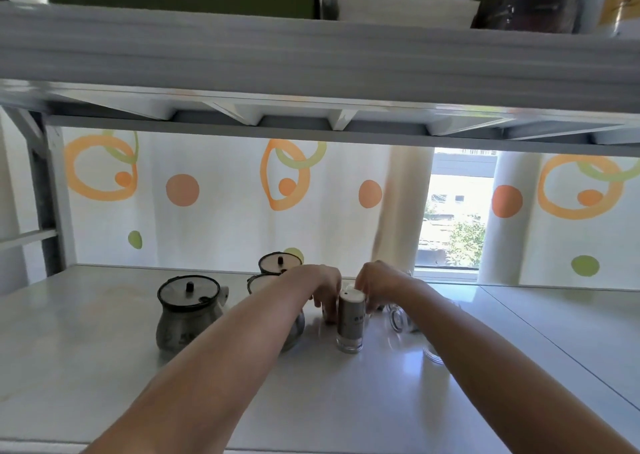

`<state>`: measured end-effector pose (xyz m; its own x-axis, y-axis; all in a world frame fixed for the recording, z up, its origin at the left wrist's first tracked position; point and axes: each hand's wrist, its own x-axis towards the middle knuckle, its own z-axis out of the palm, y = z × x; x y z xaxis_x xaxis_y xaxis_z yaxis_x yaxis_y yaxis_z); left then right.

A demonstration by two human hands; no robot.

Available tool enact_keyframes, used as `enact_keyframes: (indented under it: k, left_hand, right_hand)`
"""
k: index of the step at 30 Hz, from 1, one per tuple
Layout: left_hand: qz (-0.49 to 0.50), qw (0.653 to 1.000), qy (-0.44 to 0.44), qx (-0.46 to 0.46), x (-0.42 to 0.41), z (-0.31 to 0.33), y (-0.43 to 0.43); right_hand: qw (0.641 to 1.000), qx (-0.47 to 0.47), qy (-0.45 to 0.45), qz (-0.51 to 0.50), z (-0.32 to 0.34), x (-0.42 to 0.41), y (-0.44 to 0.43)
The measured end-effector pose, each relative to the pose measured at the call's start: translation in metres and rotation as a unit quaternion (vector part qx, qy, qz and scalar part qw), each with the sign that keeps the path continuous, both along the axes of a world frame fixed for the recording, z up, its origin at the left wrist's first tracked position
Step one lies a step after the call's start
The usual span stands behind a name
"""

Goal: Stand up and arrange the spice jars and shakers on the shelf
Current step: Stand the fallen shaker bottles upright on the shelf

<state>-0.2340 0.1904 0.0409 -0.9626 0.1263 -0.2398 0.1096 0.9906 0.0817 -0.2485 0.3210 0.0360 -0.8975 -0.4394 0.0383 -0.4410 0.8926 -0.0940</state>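
Reaching onto the white shelf (104,367) with both bare arms, left hand (322,285) and right hand (379,282) close together near the middle, knuckles up, fingers curled downward. Just in front of the two hands, an upright shaker (350,318): white cap, grey label, clear glass base, standing on the shelf. Left fingers (327,306) bent down onto something small and pale just left of that shaker, mostly hidden; impossible to tell whether gripping it or only touching. Right fingers tucked behind the shaker's cap, out of sight; grip there also impossible to tell. Right of the right wrist, a clear glass jar (401,322) lying on its side, blurred, and a second glass jar (433,353) nearer the front, partly hidden by the right forearm. Left of the hands, three pot-shaped jars with dark-rimmed lids and small knobs: front pot (188,315) standing clear, middle pot (263,282) largely covered by the left forearm, back pot (278,263) near the rear edge. Behind the shelf, a white curtain (214,211) with orange and green rings and dots, parted to show a window (453,218) with green foliage outside. Overhead, an upper shelf (311,65) carrying boxes and a dark bottle (526,6), blurred
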Motion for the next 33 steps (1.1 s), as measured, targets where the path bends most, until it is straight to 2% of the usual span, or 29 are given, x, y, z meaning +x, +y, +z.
enact_keyframes:
  k: [6, 9, 12, 16, 21, 24, 26, 28, 30, 33]
  left_hand:
    - [0.025, 0.997, -0.027, 0.07, 0.0, 0.009, -0.004]
    - [0.053, 0.983, -0.019, 0.177, 0.002, 0.019, -0.007]
    - [0.065, 0.96, 0.034, 0.272, 0.007, 0.026, -0.007]
    - [0.055, 0.954, 0.077, 0.283, 0.008, 0.023, -0.005]
    - [0.051, 0.957, 0.089, 0.272, 0.007, 0.02, -0.007]
    - [0.039, 0.96, 0.103, 0.255, 0.008, 0.023, -0.007]
    - [0.031, 0.953, 0.169, 0.248, 0.008, 0.027, -0.005]
    - [0.036, 0.928, 0.248, 0.275, 0.006, 0.031, 0.002]
    - [0.031, 0.909, 0.288, 0.299, 0.006, 0.034, 0.015]
    - [-0.022, 0.928, 0.266, 0.261, 0.006, 0.033, 0.042]
  right_hand:
    - [1.0, 0.01, -0.002, -0.004, 0.006, -0.007, -0.002]
    - [1.0, 0.006, -0.002, -0.011, 0.007, -0.006, -0.002]
    - [1.0, 0.014, -0.002, 0.005, 0.002, -0.002, -0.004]
    - [0.999, 0.039, -0.002, 0.021, -0.005, 0.002, -0.008]
    - [0.999, 0.038, -0.012, 0.028, 0.014, 0.006, -0.002]
    - [0.997, -0.057, -0.041, 0.022, 0.029, 0.001, 0.017]
    - [0.989, -0.133, -0.058, -0.001, 0.04, -0.002, 0.04]
    - [0.972, -0.223, -0.06, -0.045, 0.046, -0.005, 0.069]
    - [0.936, -0.332, -0.048, -0.107, 0.042, -0.008, 0.101]
    - [0.87, -0.453, -0.062, -0.186, 0.017, -0.005, 0.141]
